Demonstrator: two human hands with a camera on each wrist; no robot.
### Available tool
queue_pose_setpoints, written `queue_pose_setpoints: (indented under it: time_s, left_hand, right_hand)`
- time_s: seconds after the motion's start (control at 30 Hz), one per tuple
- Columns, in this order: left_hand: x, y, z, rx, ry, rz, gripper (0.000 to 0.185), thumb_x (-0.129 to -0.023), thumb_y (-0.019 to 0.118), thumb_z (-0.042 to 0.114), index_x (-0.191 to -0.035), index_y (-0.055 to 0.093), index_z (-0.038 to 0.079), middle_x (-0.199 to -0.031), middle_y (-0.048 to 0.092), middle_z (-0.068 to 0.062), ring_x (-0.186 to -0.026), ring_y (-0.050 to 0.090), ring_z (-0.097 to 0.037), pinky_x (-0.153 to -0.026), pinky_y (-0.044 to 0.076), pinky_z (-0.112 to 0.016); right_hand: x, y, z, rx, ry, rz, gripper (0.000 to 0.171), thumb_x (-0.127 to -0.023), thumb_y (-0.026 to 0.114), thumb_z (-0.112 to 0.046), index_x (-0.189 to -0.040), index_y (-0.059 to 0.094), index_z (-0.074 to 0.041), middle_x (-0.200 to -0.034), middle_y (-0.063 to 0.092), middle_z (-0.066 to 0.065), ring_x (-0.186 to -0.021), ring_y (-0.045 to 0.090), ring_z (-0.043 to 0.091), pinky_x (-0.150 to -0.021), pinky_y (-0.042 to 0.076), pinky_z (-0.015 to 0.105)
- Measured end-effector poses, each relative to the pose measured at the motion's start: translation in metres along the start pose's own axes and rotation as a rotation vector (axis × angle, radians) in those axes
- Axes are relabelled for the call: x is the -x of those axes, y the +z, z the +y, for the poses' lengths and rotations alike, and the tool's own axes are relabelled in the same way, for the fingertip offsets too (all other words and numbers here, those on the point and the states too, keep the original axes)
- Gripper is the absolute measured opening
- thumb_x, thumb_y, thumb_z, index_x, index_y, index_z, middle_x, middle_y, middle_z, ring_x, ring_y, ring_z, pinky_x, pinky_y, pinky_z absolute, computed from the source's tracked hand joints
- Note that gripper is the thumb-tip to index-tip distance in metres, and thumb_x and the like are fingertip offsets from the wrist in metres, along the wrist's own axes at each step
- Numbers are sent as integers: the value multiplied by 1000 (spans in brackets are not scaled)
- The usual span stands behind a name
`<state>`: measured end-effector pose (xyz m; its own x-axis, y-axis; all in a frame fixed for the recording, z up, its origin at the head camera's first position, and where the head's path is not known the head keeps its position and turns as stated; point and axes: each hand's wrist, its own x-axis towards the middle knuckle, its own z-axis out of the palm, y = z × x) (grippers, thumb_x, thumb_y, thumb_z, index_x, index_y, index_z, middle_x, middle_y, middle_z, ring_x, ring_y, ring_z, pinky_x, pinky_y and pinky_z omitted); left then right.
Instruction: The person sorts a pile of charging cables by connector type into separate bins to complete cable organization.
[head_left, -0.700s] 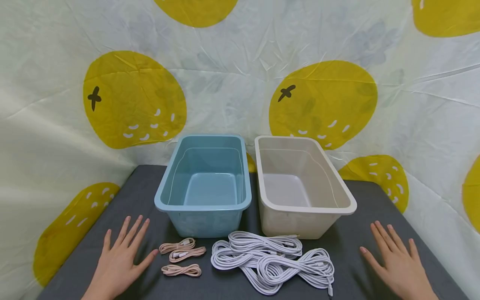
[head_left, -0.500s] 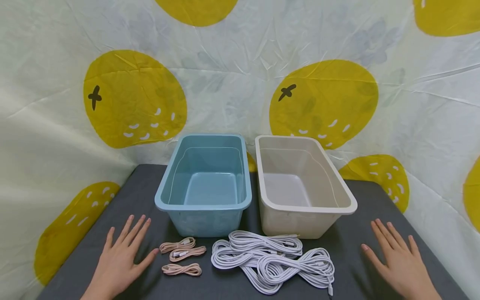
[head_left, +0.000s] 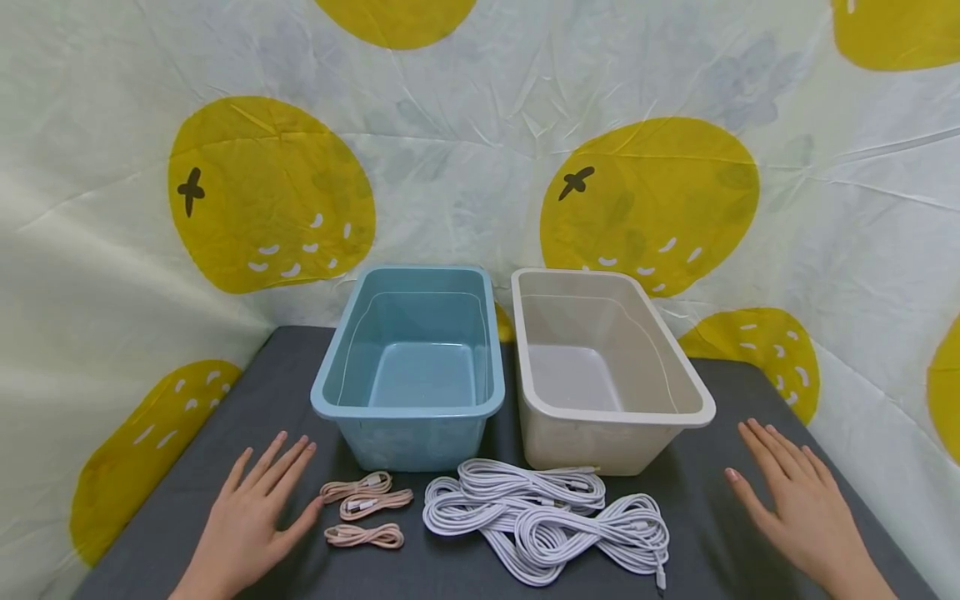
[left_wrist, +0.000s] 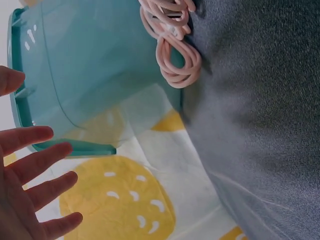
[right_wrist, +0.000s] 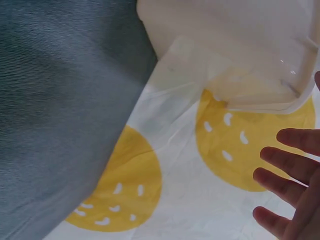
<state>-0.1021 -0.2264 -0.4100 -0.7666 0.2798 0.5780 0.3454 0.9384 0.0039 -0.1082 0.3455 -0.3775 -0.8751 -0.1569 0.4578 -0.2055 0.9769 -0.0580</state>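
My left hand (head_left: 251, 525), fingers spread and straight, is over the left side of the table and holds nothing. Just right of its thumb lie several pink cable bundles (head_left: 375, 504), each tied in a loop; they also show in the left wrist view as pink cables (left_wrist: 177, 65). A pile of white coiled cables (head_left: 547, 521) spreads across the front middle. On the far right my right hand (head_left: 802, 508) has straight fingers and nothing in it. Behind the cables stand a blue bin (head_left: 408, 412) on the left and a beige bin (head_left: 615, 417) on the right, both with bare insides.
A dark grey cloth (head_left: 697, 533) covers the table. White fabric with yellow fruit prints (head_left: 457, 200) hangs behind and at both sides, close to the bins' far rims. A narrow gap separates the two bins.
Both hands have shifted slightly: the left moves right toward the pink cables, while the right rises a little and its fingers draw closer together. Cables and bins stay in place.
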Motion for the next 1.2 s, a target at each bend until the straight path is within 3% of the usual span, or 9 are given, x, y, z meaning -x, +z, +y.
queue_pose_setpoints:
  time_s: [0.2,0.4,0.6,0.77,0.9,1.0,1.2]
  left_hand:
    - [-2,2,3,29,70,87,62,-87,30,58,-123,54,14,-120,58,-8,-123,41,-24,-113,1,-32]
    - [-6,0,9,74,176,167,58,-90,29,53,-118,59,12,-112,63,-7,-110,48,-26,-113,5,-27]
    - [-9,-1,16,107,257,166,53,-90,34,48,-115,61,10,-106,65,-6,-104,52,-26,-112,5,-24]
    - [-13,-2,22,124,320,136,51,-91,34,46,-113,62,9,-105,66,-5,-104,53,-24,-112,3,-23]
    - [-17,-1,27,131,374,111,46,-87,45,43,-115,61,10,-108,65,-4,-107,52,-24,-112,3,-24]
    - [-21,1,31,131,410,105,45,-86,47,43,-116,60,11,-110,64,-2,-108,52,-23,-110,11,-28]
    - [-30,5,43,146,481,127,44,-90,41,44,-117,59,15,-111,63,1,-107,54,-21,-94,29,-37]
  right_hand:
    - [-12,-10,-4,-41,-13,36,60,-88,51,-32,-138,32,-6,-137,37,22,-137,16,28,-112,-3,37]
    - [-27,-20,-10,-114,-92,137,55,-86,53,-25,-136,36,-9,-135,41,19,-135,25,23,-113,8,34]
    - [-41,-24,-16,-134,-163,191,56,-83,57,-22,-136,38,-12,-135,43,15,-134,27,16,-112,8,22]
    - [-51,-25,-22,-149,-169,142,57,-86,54,-24,-138,34,-15,-139,38,14,-135,26,19,-112,9,28]
    - [-57,-23,-25,-167,-168,90,58,-87,53,-25,-139,31,-16,-142,34,14,-133,28,28,-112,12,38]
    - [-63,-20,-27,-187,-173,63,57,-87,53,-24,-139,32,-14,-142,33,15,-130,31,33,-110,16,44]
    - [-76,-16,-31,-224,-179,-6,57,-88,51,-26,-139,30,-13,-144,29,16,-129,29,37,-105,20,54]
